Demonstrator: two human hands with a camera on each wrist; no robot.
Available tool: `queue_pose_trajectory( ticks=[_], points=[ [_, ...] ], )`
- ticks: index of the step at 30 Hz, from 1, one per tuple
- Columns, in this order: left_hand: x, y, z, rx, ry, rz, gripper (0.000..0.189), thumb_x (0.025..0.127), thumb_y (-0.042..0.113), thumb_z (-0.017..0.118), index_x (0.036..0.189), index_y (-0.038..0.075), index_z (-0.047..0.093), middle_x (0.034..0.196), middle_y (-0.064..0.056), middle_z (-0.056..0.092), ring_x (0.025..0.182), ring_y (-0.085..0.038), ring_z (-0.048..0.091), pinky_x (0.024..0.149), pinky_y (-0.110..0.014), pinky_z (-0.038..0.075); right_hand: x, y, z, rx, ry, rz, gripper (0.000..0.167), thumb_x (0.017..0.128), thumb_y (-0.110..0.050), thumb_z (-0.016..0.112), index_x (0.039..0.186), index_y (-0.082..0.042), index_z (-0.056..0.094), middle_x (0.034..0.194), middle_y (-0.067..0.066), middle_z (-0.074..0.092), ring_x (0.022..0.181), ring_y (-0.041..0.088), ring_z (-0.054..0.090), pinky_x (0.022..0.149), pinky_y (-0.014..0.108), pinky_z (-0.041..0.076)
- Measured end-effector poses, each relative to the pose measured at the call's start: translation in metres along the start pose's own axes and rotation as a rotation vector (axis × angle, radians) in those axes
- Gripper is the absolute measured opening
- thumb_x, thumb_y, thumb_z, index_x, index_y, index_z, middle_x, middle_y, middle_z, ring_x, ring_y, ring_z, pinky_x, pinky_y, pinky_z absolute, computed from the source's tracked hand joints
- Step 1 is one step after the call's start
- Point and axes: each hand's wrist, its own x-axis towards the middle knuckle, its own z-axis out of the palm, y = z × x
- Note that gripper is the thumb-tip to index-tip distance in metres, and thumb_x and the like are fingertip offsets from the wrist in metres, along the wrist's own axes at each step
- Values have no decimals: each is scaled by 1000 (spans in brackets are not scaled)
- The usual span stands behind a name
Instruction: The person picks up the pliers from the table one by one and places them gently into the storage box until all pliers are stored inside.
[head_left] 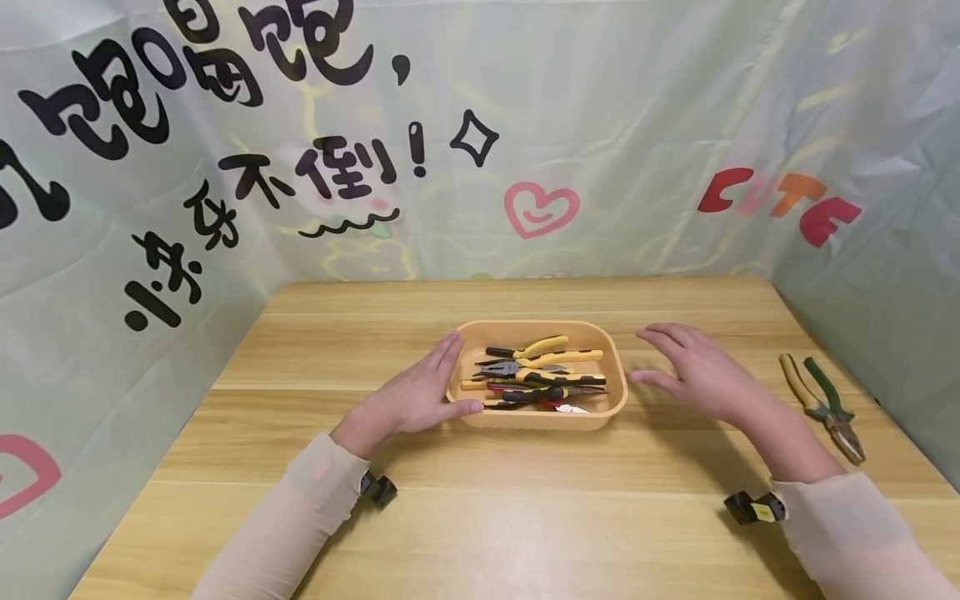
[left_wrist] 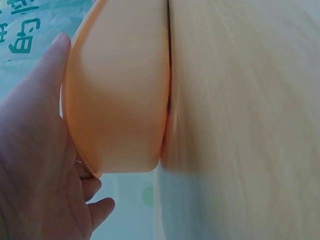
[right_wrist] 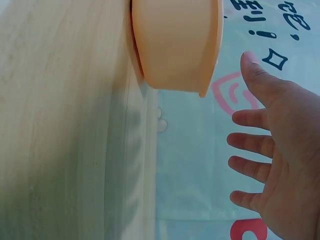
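Observation:
A peach plastic bin (head_left: 540,422) on the table holds a pile of hand tools. Combination pliers (head_left: 504,369) with yellow-and-black handles lie on top, and a yellow-handled tool (head_left: 547,343) is behind them. My left hand (head_left: 416,387) rests against the bin's left end, its thumb at the near corner and its fingers along the rim. In the left wrist view the palm faces the bin wall (left_wrist: 120,90). Fingers spread, my right hand (head_left: 708,371) hovers just off the bin's right end, holding nothing. The right wrist view shows a gap between that hand (right_wrist: 290,150) and the bin (right_wrist: 177,45).
Another pair of pliers (head_left: 825,408), with one yellow and one green handle, lies at the table's right side. The wooden table (head_left: 510,525) extends around the bin. A printed cloth (head_left: 637,125) hangs behind the table and along both sides.

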Motion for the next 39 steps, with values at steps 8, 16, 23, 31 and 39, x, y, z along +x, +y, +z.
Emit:
queue_pose_trajectory(
  ticks=[8,16,23,31,39],
  points=[
    [0,0,0,9,-4,5,112,85,84,28,156,2,0,163,-12,-4,148,-20,-1,117,-36,15,-7,10,-4,13,26,52,68,89,-40,71,138,2,50,136,27,48,126,49,40,102,63,29],
    [-1,0,-2,9,-13,3,112,85,84,26,156,3,0,163,-11,-6,148,-19,-3,117,-36,16,-14,22,-5,-9,0,94,72,91,-43,68,141,4,45,138,30,43,126,52,37,101,66,28],
    [0,0,-1,20,-13,6,112,85,85,25,156,2,1,163,-12,-5,148,-19,-3,117,-36,16,-23,42,-5,-34,-20,148,78,93,-48,62,147,3,37,141,33,38,127,55,33,99,68,26],
    [1,-1,1,19,-10,9,112,85,85,26,156,3,1,163,-13,-5,148,-19,-3,117,-36,16,-32,61,-10,-47,-115,287,85,95,-56,55,152,1,26,146,34,28,130,58,25,96,75,21],
    [1,0,0,19,-12,5,110,86,83,28,156,3,1,163,-12,-6,148,-19,-3,117,-37,17,-44,82,-12,-24,-149,395,92,95,-62,50,153,2,20,148,37,23,128,63,20,92,78,17]
  ],
)
